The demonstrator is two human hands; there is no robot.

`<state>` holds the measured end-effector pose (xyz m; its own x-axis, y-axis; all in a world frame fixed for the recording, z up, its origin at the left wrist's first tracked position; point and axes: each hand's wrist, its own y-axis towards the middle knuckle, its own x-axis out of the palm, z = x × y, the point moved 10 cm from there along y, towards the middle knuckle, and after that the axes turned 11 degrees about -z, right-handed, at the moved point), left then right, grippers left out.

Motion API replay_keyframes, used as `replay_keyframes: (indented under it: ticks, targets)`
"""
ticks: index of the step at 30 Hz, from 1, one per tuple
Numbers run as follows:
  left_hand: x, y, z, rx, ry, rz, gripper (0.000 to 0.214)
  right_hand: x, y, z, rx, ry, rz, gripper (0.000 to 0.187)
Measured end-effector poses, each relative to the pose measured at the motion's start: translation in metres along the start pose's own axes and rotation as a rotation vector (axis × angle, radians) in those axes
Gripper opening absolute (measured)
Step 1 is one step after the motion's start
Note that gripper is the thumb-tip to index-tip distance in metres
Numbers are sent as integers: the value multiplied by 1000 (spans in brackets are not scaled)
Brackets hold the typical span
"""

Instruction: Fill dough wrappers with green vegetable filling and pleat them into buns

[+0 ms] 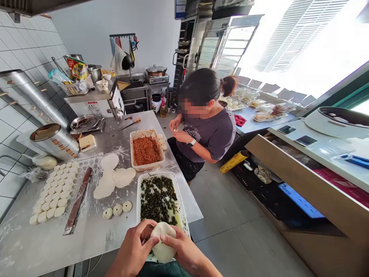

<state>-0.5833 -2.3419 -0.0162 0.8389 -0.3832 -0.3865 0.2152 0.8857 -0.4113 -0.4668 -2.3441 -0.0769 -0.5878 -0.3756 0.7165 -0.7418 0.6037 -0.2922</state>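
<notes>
Both my hands close round one white dough bun (163,241) at the bottom middle of the head view. My left hand (135,248) cups it from the left with the thumb on top. My right hand (182,247) pinches its upper edge from the right. They hover over the near end of a white tub of dark green filling (158,200). Beyond it stands a tub of reddish-brown filling (145,150). Three shaped buns (117,210) lie left of the green tub, with flat dough rounds (114,179) behind them.
Rows of small dough pieces (53,194) and a rolling pin (77,201) lie on the floured steel table (43,238). A seated person (206,123) across the corner handles dough. Metal ducts, a machine and stove stand behind; a counter runs along the right.
</notes>
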Motion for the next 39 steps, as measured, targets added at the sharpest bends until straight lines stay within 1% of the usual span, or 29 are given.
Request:
replay_keyframes:
  ticks: [1,2,4,5,7,9,11,13,14,15,16,17,18,20,24,26,30,33,36,39]
  targets:
    - [0,3,-1,8,68,-7,39,-5,0,2,15,-29,17,36]
    - [-2,8,-6,1,163,13,40,-12,-1,1,8,-49,59,38]
    - [-10,18,-23,-50,393,87,44,-33,-12,-11,-62,-44,183,40]
    - [-10,24,-34,-80,491,98,44,-44,-22,-20,-107,-23,246,40]
    - [-1,37,-57,-121,617,48,45,-60,-50,-43,-194,38,313,41]
    - [15,48,-77,-137,701,-35,45,-70,-83,-66,-255,150,311,53]
    - [31,57,-89,-151,802,-96,46,-73,-108,-85,-307,320,264,56]
    - [42,68,-95,-168,897,-116,44,-72,-116,-87,-271,496,200,58]
    - [46,74,-96,-175,939,-113,45,-73,-114,-82,-245,560,183,59]
    - [49,79,-96,-182,977,-105,46,-74,-109,-75,-220,602,175,56]
    - [52,85,-95,-188,1011,-95,47,-77,-101,-66,-211,626,177,49]
    - [54,90,-95,-193,1041,-88,48,-83,-94,-58,-233,644,184,41]
    - [56,93,-95,-196,1068,-86,48,-89,-87,-49,-266,671,198,38]
    - [62,97,-97,-199,1106,-107,42,-104,-78,-28,-313,724,236,37]
    - [76,91,-108,-181,1113,-238,25,-129,-81,14,-276,758,312,34]
    - [85,85,-114,-166,1089,-313,24,-137,-85,29,-252,744,339,32]
    - [102,78,-124,-155,1015,-418,25,-150,-86,47,-239,723,410,29]
    - [112,77,-129,-154,940,-476,27,-154,-84,53,-248,725,441,27]
    - [116,78,-128,-139,849,-511,30,-157,-83,56,-256,725,442,27]
    - [113,79,-123,-118,753,-516,26,-156,-83,55,-263,723,438,28]
